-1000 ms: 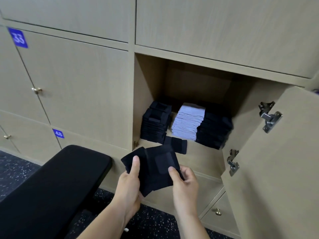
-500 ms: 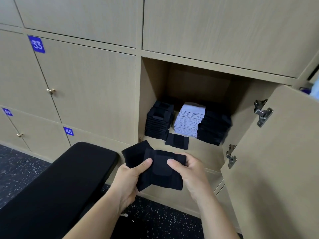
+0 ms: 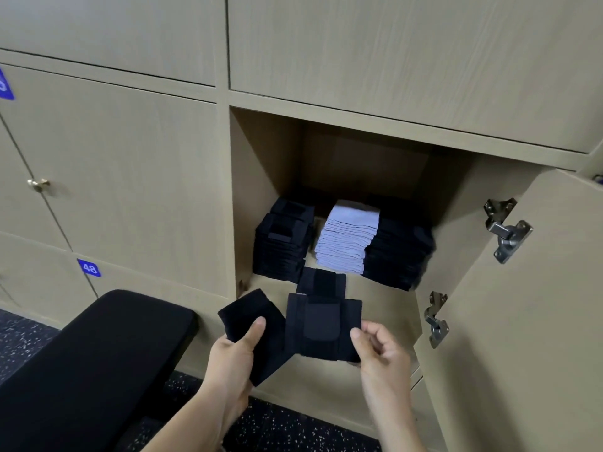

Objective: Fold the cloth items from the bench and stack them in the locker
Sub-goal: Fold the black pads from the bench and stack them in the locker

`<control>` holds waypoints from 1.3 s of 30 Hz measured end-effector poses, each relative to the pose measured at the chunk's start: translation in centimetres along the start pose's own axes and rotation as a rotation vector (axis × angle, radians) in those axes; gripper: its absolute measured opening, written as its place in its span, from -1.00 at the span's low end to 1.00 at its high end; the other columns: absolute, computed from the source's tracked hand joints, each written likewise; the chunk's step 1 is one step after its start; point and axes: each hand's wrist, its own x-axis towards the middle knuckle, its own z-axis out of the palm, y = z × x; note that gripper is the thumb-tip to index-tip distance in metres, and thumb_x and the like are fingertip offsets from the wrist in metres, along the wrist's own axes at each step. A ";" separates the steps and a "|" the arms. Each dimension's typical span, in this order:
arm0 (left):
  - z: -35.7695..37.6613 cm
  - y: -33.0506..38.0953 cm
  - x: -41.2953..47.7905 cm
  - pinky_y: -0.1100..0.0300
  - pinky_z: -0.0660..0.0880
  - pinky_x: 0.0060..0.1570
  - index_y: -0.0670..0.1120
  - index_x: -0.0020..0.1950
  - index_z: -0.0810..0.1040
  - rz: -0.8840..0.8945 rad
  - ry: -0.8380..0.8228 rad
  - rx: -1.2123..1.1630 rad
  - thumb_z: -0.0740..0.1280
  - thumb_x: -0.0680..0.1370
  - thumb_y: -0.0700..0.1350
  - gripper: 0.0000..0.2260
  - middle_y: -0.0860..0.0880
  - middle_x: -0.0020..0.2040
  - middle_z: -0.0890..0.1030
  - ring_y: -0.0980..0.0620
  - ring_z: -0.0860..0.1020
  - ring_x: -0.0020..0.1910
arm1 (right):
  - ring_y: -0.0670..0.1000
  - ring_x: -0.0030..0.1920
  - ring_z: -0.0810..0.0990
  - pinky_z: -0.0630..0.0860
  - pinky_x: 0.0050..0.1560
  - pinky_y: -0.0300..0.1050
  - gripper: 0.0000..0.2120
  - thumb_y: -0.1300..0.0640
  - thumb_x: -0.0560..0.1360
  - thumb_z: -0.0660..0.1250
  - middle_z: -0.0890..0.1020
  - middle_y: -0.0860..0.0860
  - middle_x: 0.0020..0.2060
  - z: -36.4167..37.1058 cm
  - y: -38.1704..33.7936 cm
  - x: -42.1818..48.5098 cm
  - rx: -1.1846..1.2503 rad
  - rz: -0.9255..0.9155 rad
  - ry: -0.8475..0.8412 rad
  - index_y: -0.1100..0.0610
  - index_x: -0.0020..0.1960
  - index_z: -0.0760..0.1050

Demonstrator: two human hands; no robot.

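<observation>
Cloth (image 3: 321,327), black, part-folded, a flap across its front, is held at lower centre before the open locker (image 3: 261,177). Left hand (image 3: 233,357) grips its left wing, fingers hidden beneath; right hand (image 3: 381,350) pinches the right edge. Inside, dark stacks (image 3: 282,246) flank a pale stack (image 3: 347,243), their layers hard to separate. Black padded tabletop (image 3: 98,370) fills the lower left.
</observation>
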 end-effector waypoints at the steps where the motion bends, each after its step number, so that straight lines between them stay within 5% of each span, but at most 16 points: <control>1: 0.1 0.0 0.8 -0.13 0.55 0.16 -0.20 0.14 0.60 -0.006 0.007 0.009 0.41 0.54 -0.07 -0.74 -0.17 -0.06 0.72 -0.21 0.67 0.00 | 0.05 -0.13 0.64 0.59 -0.01 0.04 -0.89 0.28 0.51 0.36 0.69 0.01 -0.25 0.1 0.6 1.5 0.014 0.021 0.017 0.11 -0.11 0.59; 4: 0.5 -0.2 3.4 -0.13 0.55 0.15 -0.20 0.12 0.59 -0.026 0.020 0.024 0.43 0.52 -0.06 -0.73 -0.18 -0.06 0.72 -0.22 0.66 0.00 | 0.05 -0.19 0.55 0.56 -0.02 0.18 -0.87 0.31 0.50 0.37 0.63 0.05 -0.26 0.6 2.1 6.2 0.030 0.070 0.093 0.10 -0.14 0.58; 9: 0.8 -0.5 7.4 -0.14 0.54 0.17 -0.21 0.09 0.59 -0.032 0.026 0.047 0.44 0.51 -0.06 -0.74 -0.18 -0.08 0.72 -0.21 0.67 -0.01 | 0.04 -0.26 0.49 0.51 -0.42 -0.25 -0.85 0.37 0.51 0.32 0.57 0.12 -0.24 2.7 4.6 13.6 0.080 0.164 0.190 0.18 -0.18 0.55; 13: 0.8 -0.7 10.1 -0.04 0.51 -0.10 -0.27 0.05 0.58 -0.042 0.058 0.056 0.47 0.48 -0.03 -0.68 -0.25 -0.08 0.70 -0.28 0.65 -0.05 | 0.02 -0.34 0.47 0.44 -0.54 -0.36 -0.92 0.40 0.52 0.30 0.56 0.12 -0.22 4.5 6.1 17.2 0.072 0.213 0.199 0.29 -0.11 0.55; 16: 0.7 -1.0 11.6 -0.05 0.46 -0.15 -0.37 0.12 0.54 -0.056 0.076 0.064 0.54 0.42 0.04 -0.47 -0.36 0.01 0.64 -0.37 0.63 -0.02 | -0.03 -0.33 0.51 0.51 -0.50 -0.34 -0.88 0.38 0.53 0.30 0.55 0.04 -0.28 5.8 6.9 18.8 0.063 0.251 0.187 0.24 -0.16 0.52; 20: 1.0 -1.3 12.7 -0.02 0.44 -0.22 -0.47 0.09 0.53 -0.067 0.078 0.112 0.50 0.44 0.07 -0.41 -0.41 -0.01 0.62 -0.23 0.60 -0.20 | -0.03 -0.35 0.51 0.52 -0.50 -0.34 -0.92 0.37 0.53 0.31 0.53 0.02 -0.31 6.7 8.0 19.8 -0.005 0.256 0.199 0.28 -0.13 0.53; 24: 1.5 -1.6 13.4 0.10 0.42 -0.32 -0.39 0.00 0.53 -0.085 0.084 0.123 0.50 0.43 0.08 -0.48 -0.24 -0.20 0.59 -0.15 0.55 -0.32 | 0.00 -0.35 0.56 0.64 -0.33 -0.14 -0.95 0.33 0.53 0.33 0.57 0.01 -0.32 7.0 8.9 20.0 -0.148 0.205 0.182 0.25 -0.10 0.55; 26: 1.8 -1.7 13.4 0.15 0.41 -0.38 -0.41 0.05 0.52 -0.090 0.093 0.112 0.48 0.48 0.03 -0.51 -0.19 -0.24 0.59 -0.13 0.55 -0.36 | 0.10 -0.20 0.63 0.60 -0.11 -0.02 -0.92 0.23 0.52 0.35 0.64 0.05 -0.22 7.0 9.3 19.8 -0.345 0.130 0.180 0.20 -0.02 0.61; 28: 2.0 -1.6 13.3 0.16 0.40 -0.39 -0.41 0.09 0.52 -0.089 0.087 0.120 0.47 0.48 0.03 -0.50 -0.19 -0.23 0.60 -0.12 0.55 -0.36 | 0.13 -0.03 0.61 0.44 -0.08 -0.15 -0.84 0.13 0.52 0.35 0.65 0.07 -0.05 6.9 9.4 19.4 -0.583 0.060 0.187 0.11 0.07 0.62; 31: 2.1 -1.6 13.5 0.05 0.51 -0.30 -0.39 0.11 0.52 -0.079 0.094 0.123 0.50 0.44 0.06 -0.46 -0.24 -0.12 0.64 -0.20 0.61 -0.23 | 0.13 0.08 0.53 0.41 -0.03 -0.12 -0.76 0.05 0.50 0.36 0.54 0.11 0.10 7.1 10.1 19.2 -0.695 0.042 0.181 0.08 0.14 0.56; 34: 2.4 -1.4 13.5 -0.17 0.60 0.04 -0.35 0.10 0.53 -0.069 0.091 0.113 0.52 0.42 0.06 -0.48 -0.29 0.00 0.66 -0.27 0.65 -0.03 | 0.13 0.07 0.57 0.50 0.01 -0.07 -0.67 0.05 0.49 0.36 0.57 0.11 0.13 7.5 11.2 19.3 -0.714 0.040 0.124 0.11 0.23 0.52; 39: 2.9 -0.9 13.4 -0.19 0.57 0.10 -0.32 0.10 0.55 -0.056 0.071 0.111 0.51 0.45 0.02 -0.55 -0.27 -0.01 0.68 -0.26 0.66 -0.02 | 0.11 0.03 0.60 0.52 0.02 -0.06 -0.71 0.07 0.49 0.36 0.61 0.07 0.06 7.0 10.7 18.9 -0.634 0.038 0.136 0.10 0.18 0.53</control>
